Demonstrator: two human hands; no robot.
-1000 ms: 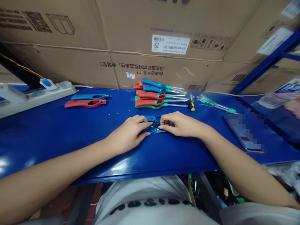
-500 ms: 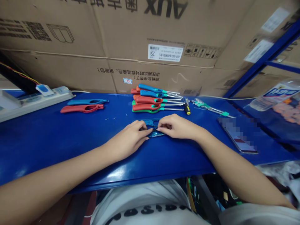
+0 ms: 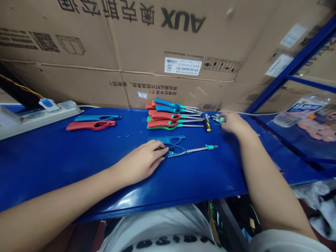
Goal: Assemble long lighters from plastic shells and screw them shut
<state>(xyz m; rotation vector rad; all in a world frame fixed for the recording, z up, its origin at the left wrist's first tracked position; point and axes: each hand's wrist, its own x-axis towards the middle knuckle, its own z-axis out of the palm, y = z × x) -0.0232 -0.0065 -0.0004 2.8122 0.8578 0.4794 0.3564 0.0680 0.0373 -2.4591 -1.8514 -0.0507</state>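
My left hand (image 3: 143,159) rests on the blue table (image 3: 65,157), its fingers pressed on the handle end of an opened blue lighter half (image 3: 183,150) with a metal tube and a green collar. A second blue shell half (image 3: 166,140) lies just behind it. My right hand (image 3: 232,122) is stretched out to the far right, fingers curled over small green-tipped metal parts (image 3: 219,119) by the table's back edge. What it grips there is mostly hidden.
A pile of red, blue and green long lighters (image 3: 168,117) lies at the back middle, with a small black and yellow screwdriver (image 3: 207,125) beside it. Two empty shells, one blue (image 3: 96,118) and one red (image 3: 90,125), lie left. A power strip (image 3: 39,113) sits far left. Cardboard boxes (image 3: 157,52) wall the back.
My right hand has left the lighter half and moved right and back to the green-tipped parts. The lighter's tube now shows uncovered. The left hand stays put.
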